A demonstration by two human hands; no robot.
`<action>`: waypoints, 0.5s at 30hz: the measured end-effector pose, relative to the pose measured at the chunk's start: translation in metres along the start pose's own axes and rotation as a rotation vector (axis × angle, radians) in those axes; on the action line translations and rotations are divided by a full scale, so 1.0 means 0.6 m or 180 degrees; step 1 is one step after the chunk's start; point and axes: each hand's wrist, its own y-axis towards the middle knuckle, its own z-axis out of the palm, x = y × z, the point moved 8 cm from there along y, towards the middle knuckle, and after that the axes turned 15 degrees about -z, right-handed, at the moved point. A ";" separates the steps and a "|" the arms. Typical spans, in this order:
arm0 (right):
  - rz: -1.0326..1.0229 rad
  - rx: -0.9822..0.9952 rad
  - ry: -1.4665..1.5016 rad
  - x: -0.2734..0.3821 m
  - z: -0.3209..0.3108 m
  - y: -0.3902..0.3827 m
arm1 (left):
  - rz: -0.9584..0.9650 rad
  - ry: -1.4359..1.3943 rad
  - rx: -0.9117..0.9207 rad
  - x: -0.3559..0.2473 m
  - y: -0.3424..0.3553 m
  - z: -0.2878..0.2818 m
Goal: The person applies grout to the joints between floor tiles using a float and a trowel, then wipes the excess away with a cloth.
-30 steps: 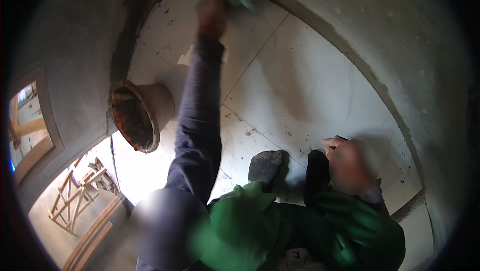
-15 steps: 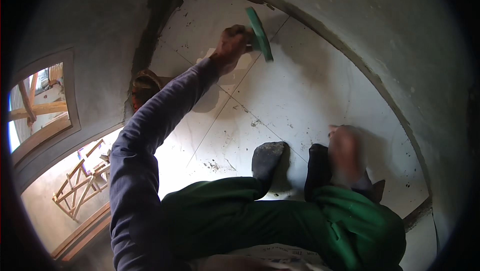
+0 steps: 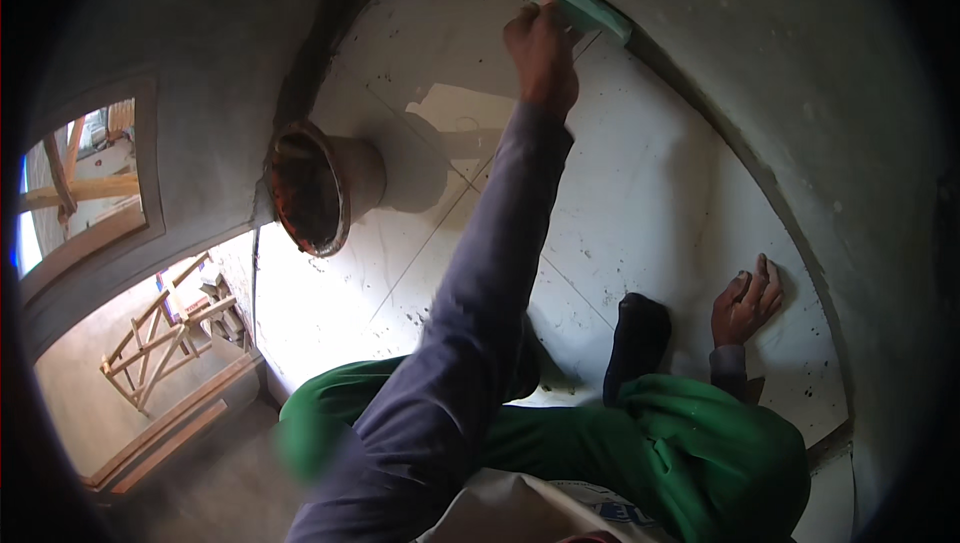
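Observation:
My left hand (image 3: 545, 58) is closed on a green float (image 3: 575, 8), a flat rectangular hand tool. The float lies at the far edge of the white tiled floor (image 3: 620, 173), along the foot of the curved-looking grey wall (image 3: 800, 73); whether it touches the wall, I cannot tell. Its handle is mostly hidden by my fingers. Over on the right, my right hand (image 3: 745, 305) rests on or just above the tiles near the wall, fingers partly stretched out, holding nothing.
A round bucket (image 3: 365, 171) with a stained reddish-brown inside stands tilted-looking by the left wall. Wet patches and dark crumbs mark the tiles. My feet in dark socks (image 3: 638, 333) are close by. Beyond a doorway at left are a wooden trestle (image 3: 155, 343) and timber (image 3: 185, 418).
My left hand has carried the float away and to the right, up to the wall's foot, uncovering the bucket. My right hand, blurred before, has moved right and forward onto the tiles.

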 end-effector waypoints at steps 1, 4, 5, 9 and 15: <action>0.0038 -0.0005 0.0017 0.005 0.001 0.002 | 0.0182 -0.0190 0.0091 -0.039 -0.036 0.007; 0.0167 0.0045 0.0098 0.007 0.005 0.005 | 0.0398 -0.0246 -0.0017 -0.089 -0.033 -0.044; 0.0141 0.0095 0.0056 0.004 0.007 0.002 | 0.0417 -0.0128 -0.0180 -0.088 -0.013 -0.073; 0.0040 0.0069 0.0145 0.026 0.012 0.013 | 0.2124 0.2455 -0.0393 -0.186 0.168 -0.250; 0.0062 0.0056 0.0042 0.011 0.010 0.009 | 0.3016 0.3426 0.0074 -0.183 0.236 -0.204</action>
